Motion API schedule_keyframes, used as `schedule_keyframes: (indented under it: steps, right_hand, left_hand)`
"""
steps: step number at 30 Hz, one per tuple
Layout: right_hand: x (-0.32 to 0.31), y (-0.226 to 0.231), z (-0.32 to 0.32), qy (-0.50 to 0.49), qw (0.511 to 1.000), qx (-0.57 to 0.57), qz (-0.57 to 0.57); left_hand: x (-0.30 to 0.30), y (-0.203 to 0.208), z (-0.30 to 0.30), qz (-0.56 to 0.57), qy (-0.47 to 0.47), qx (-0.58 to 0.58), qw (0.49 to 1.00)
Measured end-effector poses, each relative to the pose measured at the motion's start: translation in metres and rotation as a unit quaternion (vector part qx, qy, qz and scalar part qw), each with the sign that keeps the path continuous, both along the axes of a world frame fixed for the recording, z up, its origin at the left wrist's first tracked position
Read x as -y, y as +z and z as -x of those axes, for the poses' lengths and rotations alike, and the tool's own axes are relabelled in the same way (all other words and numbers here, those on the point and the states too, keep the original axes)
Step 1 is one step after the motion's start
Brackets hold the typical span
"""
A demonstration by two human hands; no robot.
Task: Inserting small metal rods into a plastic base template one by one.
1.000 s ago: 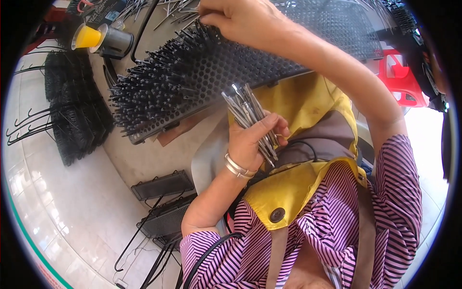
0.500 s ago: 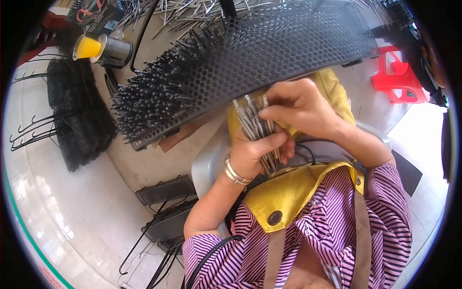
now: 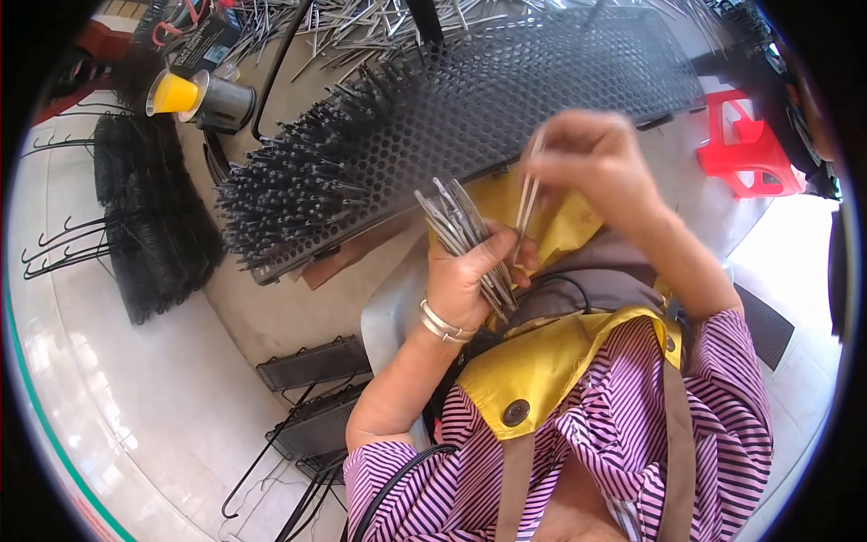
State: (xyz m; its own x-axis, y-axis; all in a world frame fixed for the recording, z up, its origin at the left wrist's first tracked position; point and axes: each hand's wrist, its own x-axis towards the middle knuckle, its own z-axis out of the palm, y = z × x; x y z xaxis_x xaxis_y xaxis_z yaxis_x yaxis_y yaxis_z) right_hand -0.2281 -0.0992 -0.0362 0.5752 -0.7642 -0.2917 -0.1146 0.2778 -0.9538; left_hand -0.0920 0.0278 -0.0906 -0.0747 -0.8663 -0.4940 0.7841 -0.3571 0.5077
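My left hand [image 3: 462, 282], with a bangle at the wrist, is closed around a bundle of thin silver metal rods [image 3: 459, 221]. Their upper ends fan out toward the rack, and their lower ends stick out below the fist. Beside it, my right hand [image 3: 591, 163] is raised and smeared by motion; it pinches a slim metal rod [image 3: 527, 200], perhaps two side by side. Just beyond both hands lies a black perforated rack [image 3: 533, 90]. Many dark rods [image 3: 293, 185] stand upright in the holes of its left part, while the holes toward the right are bare.
Loose metal rods [image 3: 361, 32] lie heaped behind the rack. At the back left are a metal cylinder [image 3: 226, 101] and a yellow cup [image 3: 174, 93]. Black hooked racks [image 3: 158, 217] rest on the left; a red plastic stool [image 3: 745, 149] stands at right.
My right hand has lifted up and to the right from the bundle, drawing a slim rod away. My left hand keeps its grip on the others, their tops leaning slightly further left.
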Motion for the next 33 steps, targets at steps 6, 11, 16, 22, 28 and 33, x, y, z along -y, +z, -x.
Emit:
schedule_keyframes:
  steps: [6,11,16,22,28,33]
  right_hand:
    - [0.048,0.002,-0.024,-0.158,0.967,0.13,0.154]
    - [0.062,-0.009,-0.055,-0.207,0.941,0.164,0.213]
    - [0.06,-0.014,-0.069,-0.199,0.932,0.082,0.293]
    - [0.06,-0.01,-0.075,-0.183,0.933,0.082,0.299]
    - [0.055,-0.006,-0.076,-0.182,0.927,0.065,0.322]
    - [0.054,-0.004,-0.08,-0.168,0.931,0.149,0.288]
  left_hand:
    - [-0.001,-0.004,-0.001,0.004,0.005,-0.026,1.0]
    - [0.0,-0.003,-0.001,0.002,0.013,-0.041,0.999]
    - [-0.001,-0.004,-0.001,0.0,0.019,-0.057,0.998]
    - [-0.001,0.0,0.0,-0.016,0.021,-0.07,0.997]
    - [0.0,0.003,0.0,-0.03,0.015,-0.071,0.997]
    - [-0.001,0.002,0.0,-0.04,0.017,-0.081,0.996]
